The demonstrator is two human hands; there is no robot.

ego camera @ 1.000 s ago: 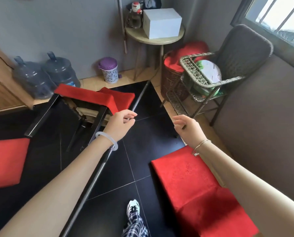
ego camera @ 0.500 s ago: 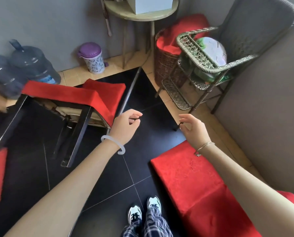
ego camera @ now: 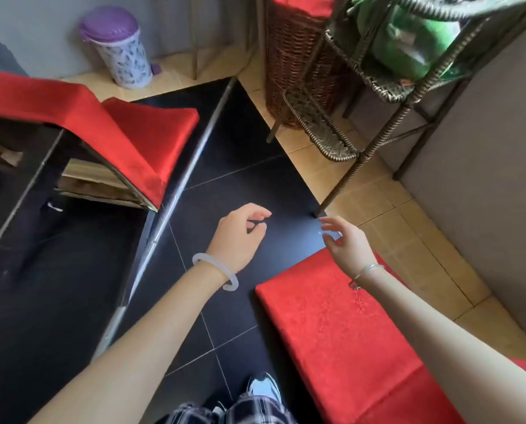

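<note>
Two bare hands held out over the black tiled floor (ego camera: pixel 240 166), seen from above.

Left hand (ego camera: pixel 240 237): hovers above the dark tiles with the fingers (ego camera: pixel 257 214) loosely curled and the thumb tucked just under them. Nothing shows in its grasp. A white bangle (ego camera: pixel 215 270) sits on the wrist.

Right hand (ego camera: pixel 345 243): hovers over the far corner of the red floor cushion (ego camera: pixel 332 325) with the fingers (ego camera: pixel 332 223) relaxed and slightly apart, holding nothing. Whether the palm brushes the cushion cannot be told. A thin silver bracelet (ego camera: pixel 367 270) circles the wrist.

The red floor cushion lies flat on the floor to the person's right, partly on the black tiles and partly on the tan ones, running from beneath the right hand back along the right forearm. It is the thing nearest the hands.

To the left, a long metal pole (ego camera: pixel 191 166) lies slantwise across the black tiles, passing under the left forearm. Beyond it, a second red cushion (ego camera: pixel 145 130) drapes over a black bench (ego camera: pixel 22 185).

At the far wall stand a purple-lidded bin (ego camera: pixel 117 47) and a brown wicker basket (ego camera: pixel 292 56). A rattan chair (ego camera: pixel 378 139) stands on the tan tiles, one leg ending just beyond the right fingertips.

A white shoe (ego camera: pixel 264 390) shows at the lower edge.
</note>
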